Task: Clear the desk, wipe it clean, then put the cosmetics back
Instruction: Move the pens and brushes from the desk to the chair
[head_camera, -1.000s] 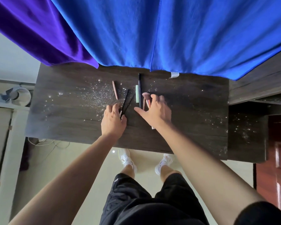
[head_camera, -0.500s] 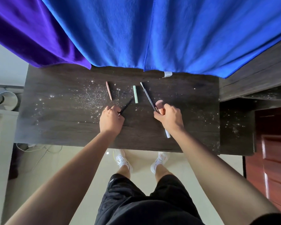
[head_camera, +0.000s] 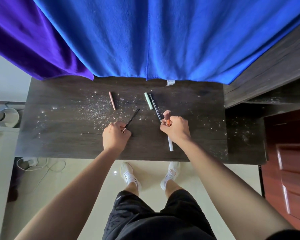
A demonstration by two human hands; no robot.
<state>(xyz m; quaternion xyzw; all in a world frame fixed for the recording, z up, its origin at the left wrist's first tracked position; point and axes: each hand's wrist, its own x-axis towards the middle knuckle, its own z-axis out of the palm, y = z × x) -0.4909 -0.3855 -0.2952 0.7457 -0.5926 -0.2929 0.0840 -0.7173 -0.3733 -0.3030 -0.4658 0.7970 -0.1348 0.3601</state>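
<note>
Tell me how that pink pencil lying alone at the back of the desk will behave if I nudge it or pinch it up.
The pink pencil looks slim and round, so a sideways nudge would probably roll it. It seems rigid and light. It lies flat among glitter-like specks on the desk, so it may slide easily.

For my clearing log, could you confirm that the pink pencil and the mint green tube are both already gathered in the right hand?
Not quite. In the head view the pink pencil and the mint green tube both lie loose on the desk, not in the right hand, which grips a makeup brush.
</note>
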